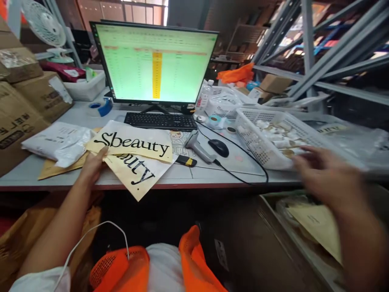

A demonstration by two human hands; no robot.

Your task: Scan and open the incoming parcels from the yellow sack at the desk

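My left hand (93, 164) is closed on the left end of a cream-coloured bag printed "Sbeauty" (136, 142), thumb on top. Beneath it a second bag with the same lettering (133, 178) sticks out at an angle past the table's front edge. Whether the hand pinches both bags I cannot tell. My right hand (325, 174), smeared by motion, reaches over the near right corner of a white plastic basket (255, 150). Small white rolls or spools (279, 134) fill that basket. Whether the right fingers touch anything is not clear.
A monitor (127, 73) stands behind a black keyboard (161, 121). A barcode scanner (199, 148), its cable and a mouse (219, 148) lie mid-table. Left are a white parcel (57, 142), blue tape (101, 107) and cartons (21, 117). An open box (270, 219) stands below right.
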